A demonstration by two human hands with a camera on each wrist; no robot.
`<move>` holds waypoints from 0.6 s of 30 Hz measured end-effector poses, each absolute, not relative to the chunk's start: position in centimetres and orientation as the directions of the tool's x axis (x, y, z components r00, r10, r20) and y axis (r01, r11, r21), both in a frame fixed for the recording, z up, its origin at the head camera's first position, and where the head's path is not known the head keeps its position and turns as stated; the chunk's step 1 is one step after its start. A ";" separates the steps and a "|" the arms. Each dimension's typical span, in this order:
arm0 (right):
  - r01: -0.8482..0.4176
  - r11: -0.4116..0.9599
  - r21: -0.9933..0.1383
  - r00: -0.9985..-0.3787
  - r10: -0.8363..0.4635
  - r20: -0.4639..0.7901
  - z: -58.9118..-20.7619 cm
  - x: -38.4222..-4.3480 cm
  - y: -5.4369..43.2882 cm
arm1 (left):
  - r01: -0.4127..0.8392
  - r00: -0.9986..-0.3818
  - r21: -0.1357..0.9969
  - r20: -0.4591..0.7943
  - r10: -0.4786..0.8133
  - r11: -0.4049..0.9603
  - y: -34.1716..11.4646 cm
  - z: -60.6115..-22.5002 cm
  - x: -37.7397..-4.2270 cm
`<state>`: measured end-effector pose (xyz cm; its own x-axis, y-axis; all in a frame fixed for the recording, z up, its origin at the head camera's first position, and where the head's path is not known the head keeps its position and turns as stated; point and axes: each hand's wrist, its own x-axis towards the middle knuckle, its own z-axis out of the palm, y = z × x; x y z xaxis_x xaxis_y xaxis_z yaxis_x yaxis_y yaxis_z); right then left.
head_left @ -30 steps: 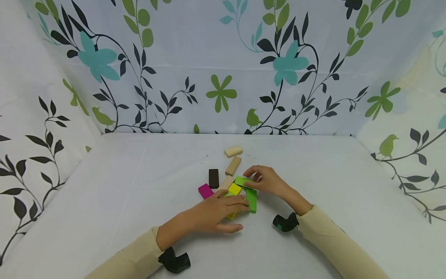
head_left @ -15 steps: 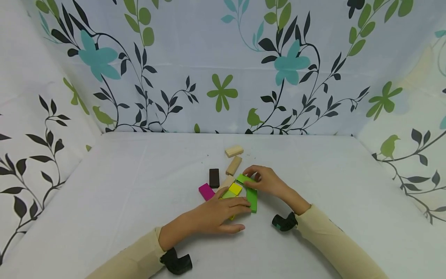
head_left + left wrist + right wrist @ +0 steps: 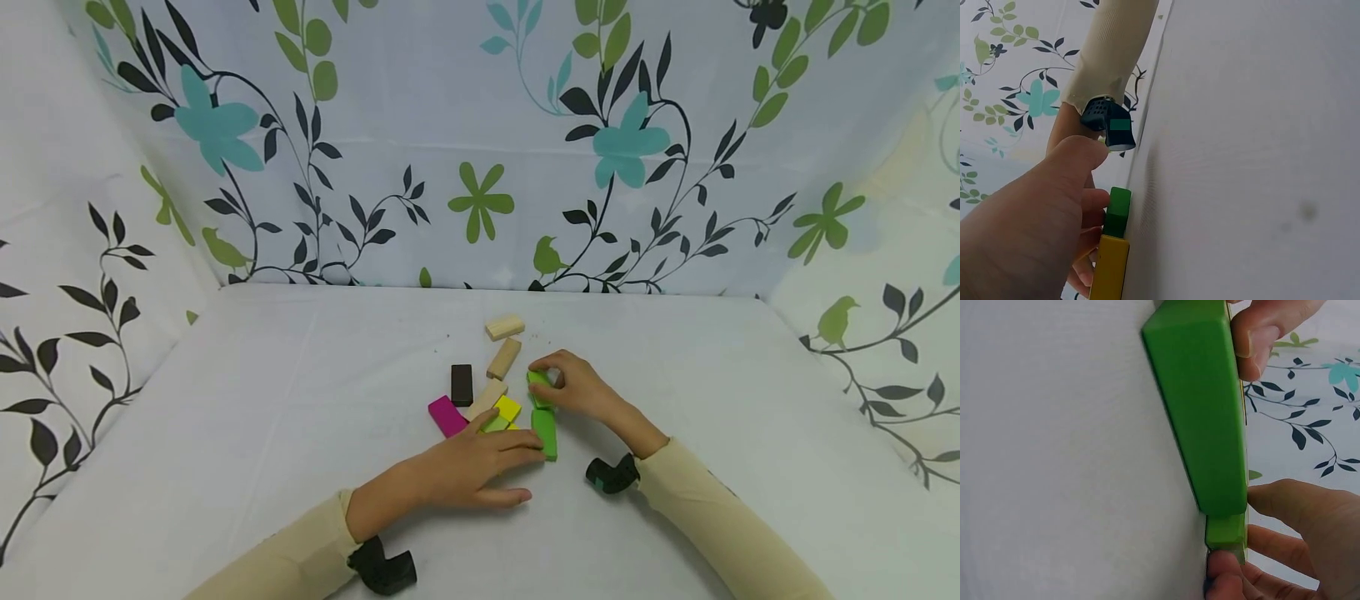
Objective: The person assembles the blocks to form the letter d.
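Observation:
In the head view my right hand (image 3: pixel 579 386) pinches a bright green block (image 3: pixel 537 385) between thumb and fingers. Just in front of it lies another green block (image 3: pixel 546 435), which also looms large in the right wrist view. My left hand (image 3: pixel 465 473) reaches over the cluster with fingers extended, fingertips on that nearer green block. Partly under the left fingers are a light green block (image 3: pixel 495 424) and a yellow block (image 3: pixel 507 408). In the left wrist view a long yellow block (image 3: pixel 1110 269) sits beside the hand, end to end with a green block (image 3: pixel 1119 209).
Left of the cluster lie a magenta block (image 3: pixel 447 416) and a dark brown block (image 3: pixel 461 385). Plain wooden blocks (image 3: pixel 503 358) trail toward the back of the white table (image 3: pixel 300 400). A patterned cloth (image 3: pixel 390 108) stands behind. Each wrist carries a black camera mount (image 3: pixel 612 475).
The green block in my right hand has turned from lying crosswise to pointing front to back, shifting right into line with the other green block. My left hand has slid slightly right.

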<state>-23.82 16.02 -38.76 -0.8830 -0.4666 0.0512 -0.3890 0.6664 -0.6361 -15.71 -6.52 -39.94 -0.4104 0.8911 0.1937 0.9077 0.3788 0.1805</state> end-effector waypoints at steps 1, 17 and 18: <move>-0.380 0.671 -0.636 -0.887 -0.459 0.046 -38.7 -23.8 16.0 | 0.909 -0.409 0.177 0.197 0.891 0.378 -6.5 -40.0 -15.7; -0.353 0.674 -0.650 -0.892 -0.452 0.016 -38.4 -23.3 16.2 | 0.917 -0.399 0.112 0.228 0.888 0.383 -6.1 -40.0 -15.5; -0.352 0.673 -0.650 -0.892 -0.452 0.015 -38.4 -23.3 16.2 | 0.916 -0.400 0.115 0.233 0.886 0.384 -6.0 -40.0 -15.5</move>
